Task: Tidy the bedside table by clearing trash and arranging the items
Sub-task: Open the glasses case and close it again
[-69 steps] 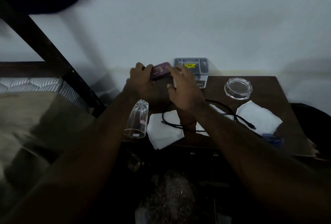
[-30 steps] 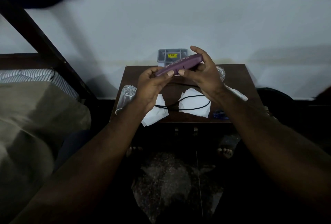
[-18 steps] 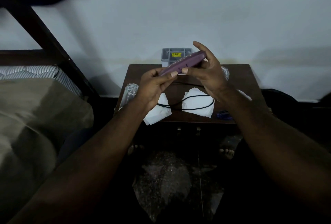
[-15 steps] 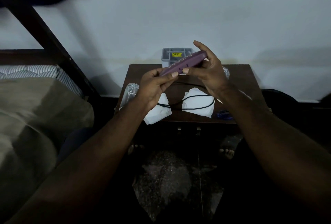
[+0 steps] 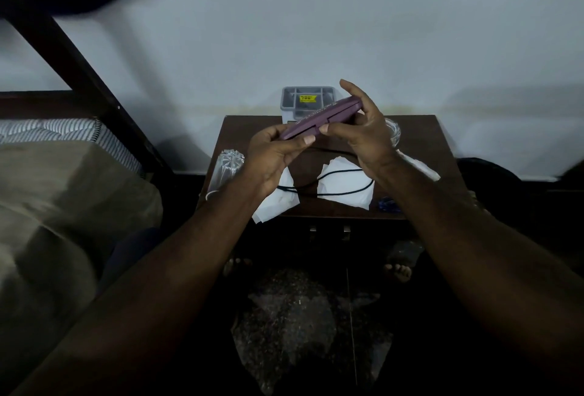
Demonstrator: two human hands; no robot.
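– Hands: what do they hold?
– Left hand (image 5: 271, 155) pinches the purple case (image 5: 313, 123) at its lower-left end; right hand (image 5: 366, 133) grips the upper-right end, mid-frame above the bench (image 5: 240, 130).
– Long axis?
– Slanted, rising toward upper right.

The glass (image 5: 226, 171) lies left of my left hand (image 5: 271, 155); the tray (image 5: 303, 101) sits behind my right hand (image 5: 366, 136) (tissues (image 5: 344, 188) beneath).
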